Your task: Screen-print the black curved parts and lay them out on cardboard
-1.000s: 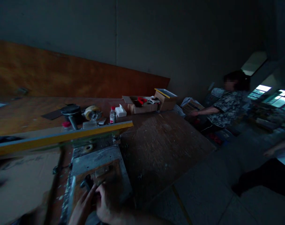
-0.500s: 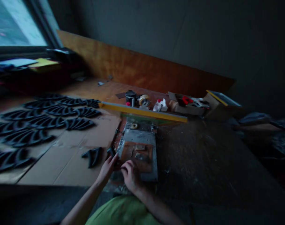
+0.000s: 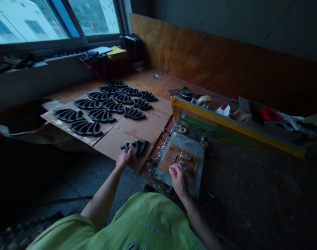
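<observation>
This is a workshop, and a well-used one. A scuffed wooden workbench point(image 3: 252, 187) carries a paint-spotted metal plate point(image 3: 189, 143), with a yellow-edged frame point(image 3: 236, 124) (possibly a printing screen) tilted beyond it. Ribbed, fan-shaped black pieces point(image 3: 111, 105) lie in rows on flattened cardboard point(image 3: 153, 126), like batch work. Supplies crowd the back: a lidded black tub point(image 3: 186, 93), tape, and an open carton point(image 3: 244, 106) holding something red. The bare floor point(image 3: 96, 180) looks like concrete.

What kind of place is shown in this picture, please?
Probably a workshop: many similar black ribbed parts lie on cardboard, with a metal plate and a long yellow-edged frame close by.
</observation>
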### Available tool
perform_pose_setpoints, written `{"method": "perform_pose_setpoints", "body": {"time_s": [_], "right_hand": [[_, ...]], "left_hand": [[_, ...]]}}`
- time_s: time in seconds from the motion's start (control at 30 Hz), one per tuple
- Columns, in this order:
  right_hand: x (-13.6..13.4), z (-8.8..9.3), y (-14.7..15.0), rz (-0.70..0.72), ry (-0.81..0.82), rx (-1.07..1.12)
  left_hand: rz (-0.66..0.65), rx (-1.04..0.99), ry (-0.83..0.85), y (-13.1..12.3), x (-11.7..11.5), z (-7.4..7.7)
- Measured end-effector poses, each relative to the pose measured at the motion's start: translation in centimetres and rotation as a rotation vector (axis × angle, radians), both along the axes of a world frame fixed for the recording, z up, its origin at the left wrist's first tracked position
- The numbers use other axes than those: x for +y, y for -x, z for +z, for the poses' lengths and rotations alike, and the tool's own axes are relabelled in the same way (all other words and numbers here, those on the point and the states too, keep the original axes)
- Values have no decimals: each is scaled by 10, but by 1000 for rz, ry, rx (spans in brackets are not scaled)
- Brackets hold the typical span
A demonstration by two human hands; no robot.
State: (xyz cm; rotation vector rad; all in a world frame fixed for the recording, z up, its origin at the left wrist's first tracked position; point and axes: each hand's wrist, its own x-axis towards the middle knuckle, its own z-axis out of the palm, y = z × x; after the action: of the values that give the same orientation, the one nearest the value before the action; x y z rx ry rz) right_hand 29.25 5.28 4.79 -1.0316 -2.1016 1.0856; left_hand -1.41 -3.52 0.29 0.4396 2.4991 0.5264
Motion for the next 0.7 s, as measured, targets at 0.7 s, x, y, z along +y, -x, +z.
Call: {"method": "perform_pose_setpoints", "body": {"time_s": [0.7], "right_hand": [[1, -5, -19, -97, 60, 41]], "left_hand": [[-217, 250, 305, 1, 14, -6]]}}
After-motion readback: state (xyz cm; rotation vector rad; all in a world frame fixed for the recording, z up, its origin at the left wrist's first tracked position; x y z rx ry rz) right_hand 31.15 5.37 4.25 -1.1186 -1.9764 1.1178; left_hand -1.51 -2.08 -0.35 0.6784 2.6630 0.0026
